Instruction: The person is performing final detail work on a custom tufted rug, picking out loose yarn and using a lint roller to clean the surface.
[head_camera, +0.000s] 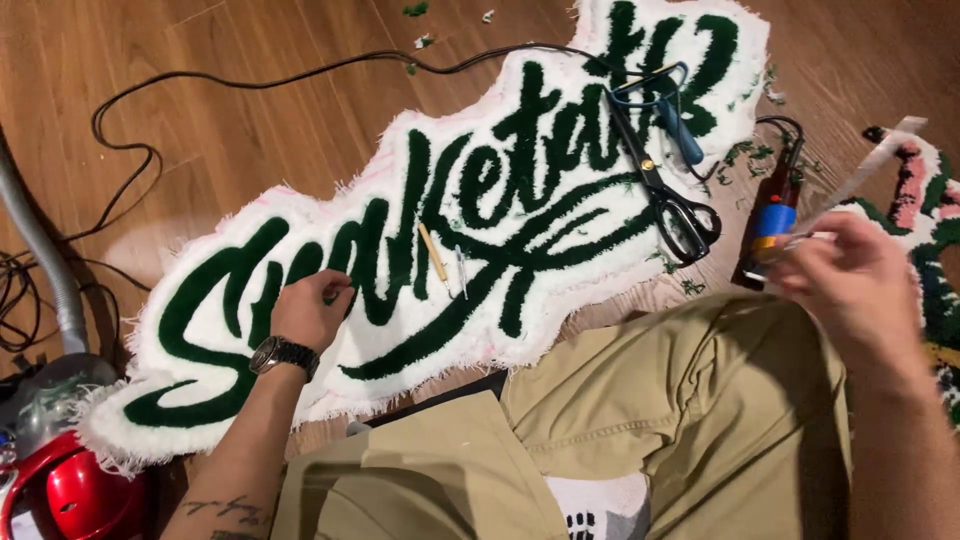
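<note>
Two hands: left hand (310, 308) fingers bunched on green-white tufted rug (560, 240); right hand (855, 285) fingers pinched on thin strip (860, 178), off rug.

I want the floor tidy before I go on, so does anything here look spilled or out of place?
Yes. Green yarn clippings are scattered on the wood floor by the rug's right end and a few near the top edge. Scissors lie open on the rug. A black cord snakes loosely across the floor.
</note>
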